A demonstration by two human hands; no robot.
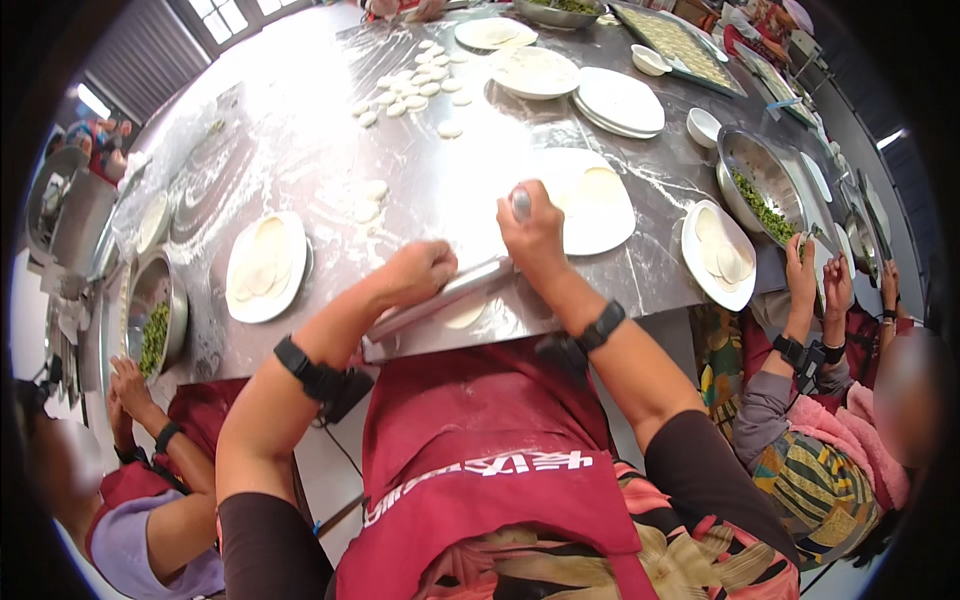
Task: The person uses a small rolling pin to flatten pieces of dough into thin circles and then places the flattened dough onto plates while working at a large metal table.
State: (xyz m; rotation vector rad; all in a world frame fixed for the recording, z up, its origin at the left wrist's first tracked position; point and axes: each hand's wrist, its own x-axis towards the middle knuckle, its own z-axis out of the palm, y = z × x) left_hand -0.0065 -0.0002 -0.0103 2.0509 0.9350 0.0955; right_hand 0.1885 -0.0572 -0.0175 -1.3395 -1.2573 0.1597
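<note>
My right hand (534,229) is closed in a fist around a metal-ended tool (520,203), whose rounded silver tip pokes out at the top. My left hand (424,268) has curled fingers, and what lies inside them is hidden. A long metal bar, apparently a rolling pin (442,294), slants from beneath my left wrist to my right fist. Partly under it, near the table edge, lies a thin round dough wrapper (465,311). Just beyond my right hand is a white square plate (611,232) bearing flattened dough rounds (600,187).
Small dough pieces (412,86) dot the floury steel table (330,289). White plates with wrappers stand left (298,262) and right (701,277). Co-workers' hands are beside bowls of chopped greens, left (178,315) and right (724,161). Stacked plates (626,97) and a filled tray (682,45) lie farther back.
</note>
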